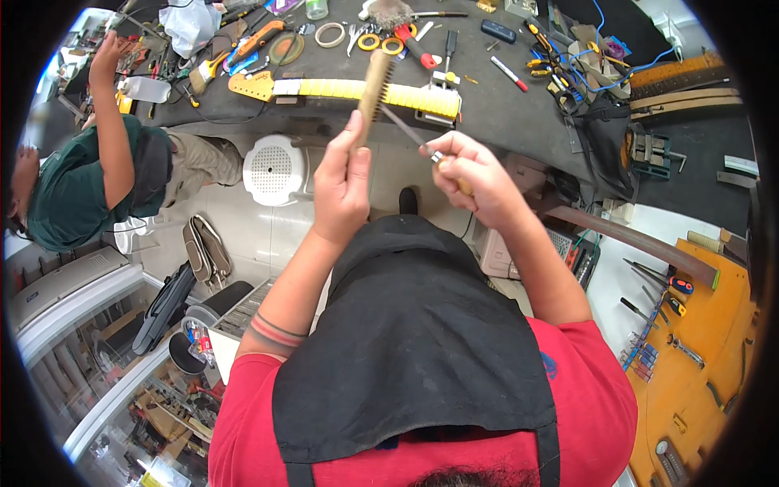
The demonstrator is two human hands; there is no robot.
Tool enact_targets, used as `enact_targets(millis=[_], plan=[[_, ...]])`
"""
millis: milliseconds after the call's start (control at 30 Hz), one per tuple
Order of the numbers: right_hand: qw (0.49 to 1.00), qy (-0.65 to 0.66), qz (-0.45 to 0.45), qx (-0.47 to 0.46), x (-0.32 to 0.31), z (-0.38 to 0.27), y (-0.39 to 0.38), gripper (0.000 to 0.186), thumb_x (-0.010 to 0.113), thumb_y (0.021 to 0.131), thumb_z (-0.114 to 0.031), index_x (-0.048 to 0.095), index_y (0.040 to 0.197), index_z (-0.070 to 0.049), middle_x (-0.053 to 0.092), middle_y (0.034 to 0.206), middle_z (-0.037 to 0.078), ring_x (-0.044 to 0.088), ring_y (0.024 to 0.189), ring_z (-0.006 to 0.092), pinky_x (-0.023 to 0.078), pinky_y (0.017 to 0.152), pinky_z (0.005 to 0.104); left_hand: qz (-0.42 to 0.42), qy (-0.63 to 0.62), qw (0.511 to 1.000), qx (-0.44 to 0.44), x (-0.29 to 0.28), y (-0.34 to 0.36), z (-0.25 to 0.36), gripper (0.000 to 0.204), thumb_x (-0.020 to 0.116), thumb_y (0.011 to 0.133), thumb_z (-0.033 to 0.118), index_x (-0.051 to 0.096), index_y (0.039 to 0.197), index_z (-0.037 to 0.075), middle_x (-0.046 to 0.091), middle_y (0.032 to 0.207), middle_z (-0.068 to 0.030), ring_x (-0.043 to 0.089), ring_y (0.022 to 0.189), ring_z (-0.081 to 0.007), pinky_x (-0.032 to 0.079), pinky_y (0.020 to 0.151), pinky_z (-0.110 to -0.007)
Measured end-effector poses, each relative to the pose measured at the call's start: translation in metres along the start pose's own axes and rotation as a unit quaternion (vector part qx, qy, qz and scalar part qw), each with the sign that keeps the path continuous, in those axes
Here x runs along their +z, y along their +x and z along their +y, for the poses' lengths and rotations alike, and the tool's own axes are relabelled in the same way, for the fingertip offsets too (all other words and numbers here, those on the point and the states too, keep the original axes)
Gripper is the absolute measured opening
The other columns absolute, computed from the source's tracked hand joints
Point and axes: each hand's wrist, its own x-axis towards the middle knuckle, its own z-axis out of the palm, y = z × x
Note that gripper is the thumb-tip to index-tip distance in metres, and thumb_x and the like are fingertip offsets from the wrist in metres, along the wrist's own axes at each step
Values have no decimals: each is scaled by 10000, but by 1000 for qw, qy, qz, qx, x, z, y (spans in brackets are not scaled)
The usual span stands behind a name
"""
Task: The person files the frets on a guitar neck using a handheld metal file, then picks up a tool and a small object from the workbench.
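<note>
In my left hand (342, 183) is a wooden brush (374, 85) with short dark bristles, held upright with the bristles facing right. My right hand (480, 180) is closed round the wooden handle of a slim metal file (407, 130). The file's blade points up and left, its tip at the bristles' lower end; whether they touch I cannot tell. Beyond both hands, a guitar neck (333, 88) with yellow tape along its fretboard lies across the bench, its bare wooden headstock (251, 85) to the left. A small support (445, 79) stands at its right end.
Masking tape rings (330, 34), a red-capped marker (510, 73), a red-handled tool (418, 50) and pliers (548, 53) lie on the dark bench (487, 114). A co-worker in a green shirt (81, 187) is at the left, near a white stool (274, 170). Tools hang on an orange board (698, 325) at right.
</note>
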Motion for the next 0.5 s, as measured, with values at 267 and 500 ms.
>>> enact_targets(millis=[267,500], plan=[[988,-84,100,-80,42,3,-12,337,556,1011,-73,554,1342,-8,535,791,-18,376,508,31,295,449,221,-169,78,979,86,-42,-40,18,508,640,1040,-30,630,1539,64,621,931,-153,625,795,-292,545,783,-366],[983,-115,108,-98,116,4,-19,236,516,1121,-123,619,1294,0,507,785,-46,420,652,38,358,585,250,-140,51,985,90,-83,-49,15,497,620,1045,-27,603,1540,16,555,878,-150,592,760,-275,506,716,-376]])
